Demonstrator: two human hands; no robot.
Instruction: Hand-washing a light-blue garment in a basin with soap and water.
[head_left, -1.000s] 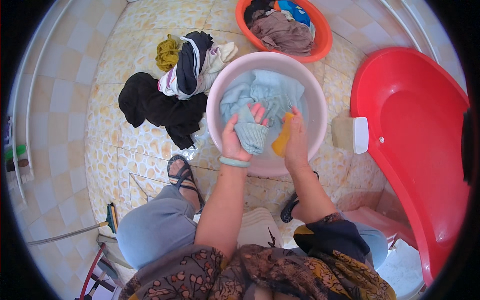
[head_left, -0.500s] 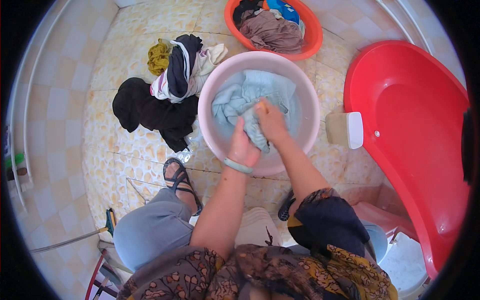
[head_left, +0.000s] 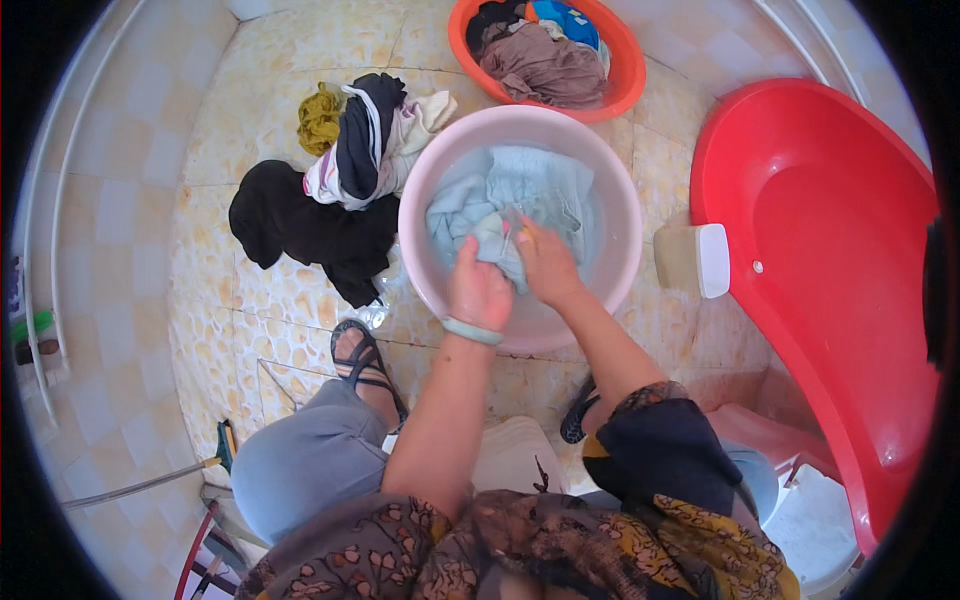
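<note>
A pale blue wet garment lies partly under water in a pink basin on the floor. My left hand, with a pale green bangle at its wrist, is closed on a bunched fold of that garment at the basin's near side. Just to its right, my right hand is closed over the same fold. A small yellowish bit shows at the right fingers, but what it belongs to is too blurred to name. Both hands are inside the basin's rim, close together.
Left of the basin lie a black garment, a dark and white bundle and a mustard cloth. Beyond it stands an orange tub of clothes. At the right are a beige container and a large red bathtub.
My right hand has drawn slightly nearer to me along the fold. The fold's lower end, which hung between my hands, is now gathered up at my left fingers.
</note>
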